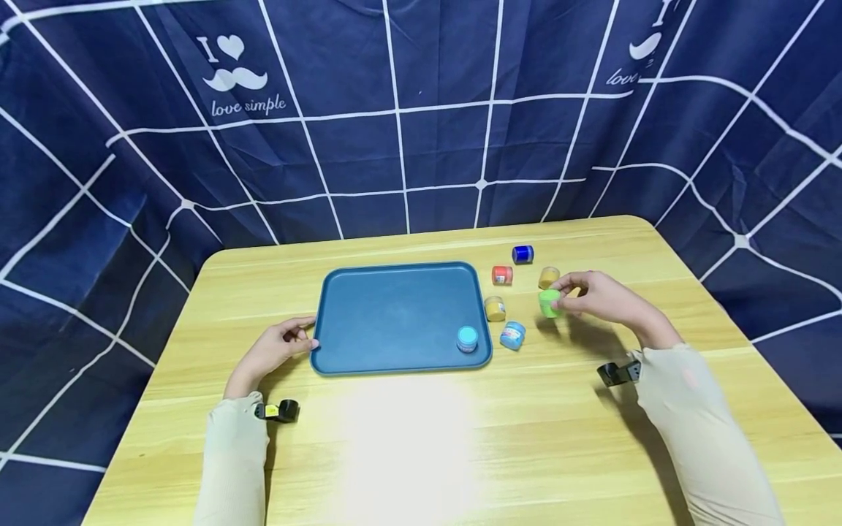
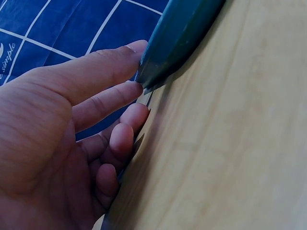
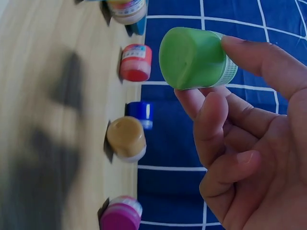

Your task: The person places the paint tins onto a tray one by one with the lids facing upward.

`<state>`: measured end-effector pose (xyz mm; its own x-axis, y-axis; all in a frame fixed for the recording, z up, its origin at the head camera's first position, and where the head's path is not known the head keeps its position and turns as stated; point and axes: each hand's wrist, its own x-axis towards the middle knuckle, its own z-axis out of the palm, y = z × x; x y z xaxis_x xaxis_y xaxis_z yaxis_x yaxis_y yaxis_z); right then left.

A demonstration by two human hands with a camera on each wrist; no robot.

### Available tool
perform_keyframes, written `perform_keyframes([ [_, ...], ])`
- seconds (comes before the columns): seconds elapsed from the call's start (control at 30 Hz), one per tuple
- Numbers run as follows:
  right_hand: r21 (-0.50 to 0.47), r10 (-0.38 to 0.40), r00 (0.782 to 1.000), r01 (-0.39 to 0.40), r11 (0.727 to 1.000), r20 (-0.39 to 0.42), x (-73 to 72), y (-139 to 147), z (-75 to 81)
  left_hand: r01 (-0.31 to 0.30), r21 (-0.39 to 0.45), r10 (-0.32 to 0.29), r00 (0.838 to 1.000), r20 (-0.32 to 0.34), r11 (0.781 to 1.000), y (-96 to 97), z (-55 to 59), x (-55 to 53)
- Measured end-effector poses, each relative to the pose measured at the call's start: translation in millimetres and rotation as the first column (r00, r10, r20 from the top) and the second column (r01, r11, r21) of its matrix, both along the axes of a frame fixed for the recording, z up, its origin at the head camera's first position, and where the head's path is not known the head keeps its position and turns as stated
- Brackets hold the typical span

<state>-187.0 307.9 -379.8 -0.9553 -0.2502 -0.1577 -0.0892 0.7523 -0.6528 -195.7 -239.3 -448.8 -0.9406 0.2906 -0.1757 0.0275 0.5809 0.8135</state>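
Note:
My right hand (image 1: 601, 298) pinches a small green jar (image 3: 192, 57) between thumb and fingers, held up off the table with a shadow below. At the other side, my left hand (image 1: 272, 351) grips the left rim of a dark blue tray (image 1: 388, 314), the thumb and index finger at its edge (image 2: 168, 43). A jar with a turquoise lid (image 1: 467, 337) stands in the tray's front right corner. Near the right hand are a tan jar (image 1: 549, 277), a red jar (image 1: 502, 275), a dark blue jar (image 1: 522, 254) and a magenta jar (image 3: 121, 214), the last hidden in the head view.
Against the tray's right side are a yellow jar (image 1: 495, 308) and a light blue jar (image 1: 513, 335). All this lies on a wooden table (image 1: 296, 467). A navy curtain (image 1: 355, 153) with white lines hangs behind and beside it.

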Motion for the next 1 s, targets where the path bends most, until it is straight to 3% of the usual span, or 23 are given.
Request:
perform_keyframes([
  [0.13, -0.017, 0.014, 1.0, -0.015, 1.0, -0.023, -1.5, -6.4, 2.3, 0.0, -0.011, 0.0, 1.0, 0.005, 1.0, 7.0, 15.9, 6.8],
  [0.2, -0.029, 0.02, 0.999, -0.021, 0.999, -0.035, -2.8, -9.3, 2.5, 0.003, -0.014, -0.003, 1.0, 0.004, 1.0, 8.1, 18.0, 7.6],
  [0.47, -0.097, 0.037, 0.999, -0.041, 0.994, -0.036, -8.0, -28.5, 4.0, -0.001, -0.002, 0.001, 1.0, -0.014, 1.0, -3.5, -8.5, -4.7],
  [0.57, -0.098, 0.048, 0.997, -0.054, 0.994, -0.062, -12.3, -39.5, 3.4, -0.005, 0.007, 0.005, 1.0, -0.017, 1.0, -6.2, -12.7, -6.8],
  [0.9, -0.038, 0.11, 0.988, -0.114, 0.993, -0.104, -26.4, -77.4, -9.6, -0.008, 0.017, 0.008, 1.0, -0.008, 1.0, -5.1, -12.4, -5.8],
  [1.0, -0.069, 0.135, 0.987, -0.141, 0.988, -0.084, -28.9, -88.7, -14.6, -0.008, 0.007, 0.008, 1.0, -0.008, 1.0, -0.1, -1.6, -0.1],
])
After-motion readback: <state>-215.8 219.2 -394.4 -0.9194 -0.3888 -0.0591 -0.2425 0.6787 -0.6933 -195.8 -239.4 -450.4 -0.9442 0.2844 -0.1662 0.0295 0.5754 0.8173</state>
